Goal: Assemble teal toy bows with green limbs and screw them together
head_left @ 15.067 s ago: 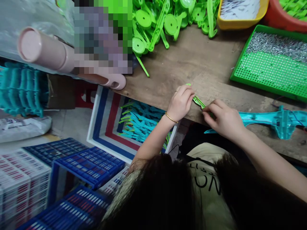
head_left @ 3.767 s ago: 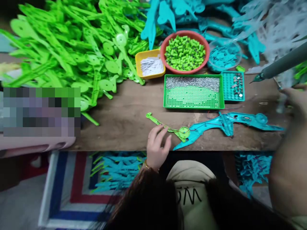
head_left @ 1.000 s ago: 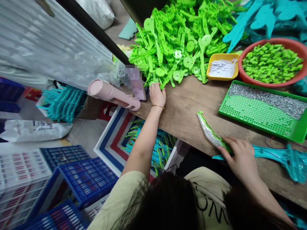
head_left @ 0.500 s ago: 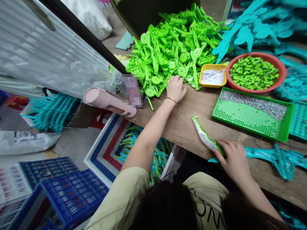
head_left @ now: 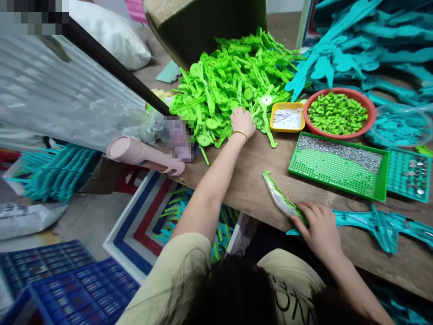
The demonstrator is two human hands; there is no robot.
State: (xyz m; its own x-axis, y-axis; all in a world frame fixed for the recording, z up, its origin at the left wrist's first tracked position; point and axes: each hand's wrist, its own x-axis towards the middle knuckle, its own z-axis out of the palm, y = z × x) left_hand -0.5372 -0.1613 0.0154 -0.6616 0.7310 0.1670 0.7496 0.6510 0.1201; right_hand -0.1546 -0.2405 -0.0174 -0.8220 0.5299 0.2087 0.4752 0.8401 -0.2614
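My left hand (head_left: pixel 243 123) reaches to the front edge of a pile of bright green plastic parts (head_left: pixel 216 85). Its fingers are curled in among the pieces, and what lies under the fingertips is hidden. At the table's near edge, my right hand (head_left: pixel 320 228) is closed on one end of a curved green plastic part with a shiny silvery face (head_left: pixel 280 196). The free end of that part points up and left over the wood. Beneath and beside this hand lies a long teal plastic part (head_left: pixel 382 225) with thin wires near it.
A yellow tray (head_left: pixel 287 130) of small pale strips, a red bowl (head_left: pixel 374 110) of green pieces and a green perforated tray (head_left: pixel 338 192) of screws stand at right. Teal parts (head_left: pixel 345 45) are heaped behind. A pink bottle (head_left: pixel 145 155) lies left; a striped box (head_left: pixel 135 225) sits below.
The view has shifted a little, showing more of the teal tray at right. My left hand stays at the pile, and my right hand keeps its hold on the curved green part.
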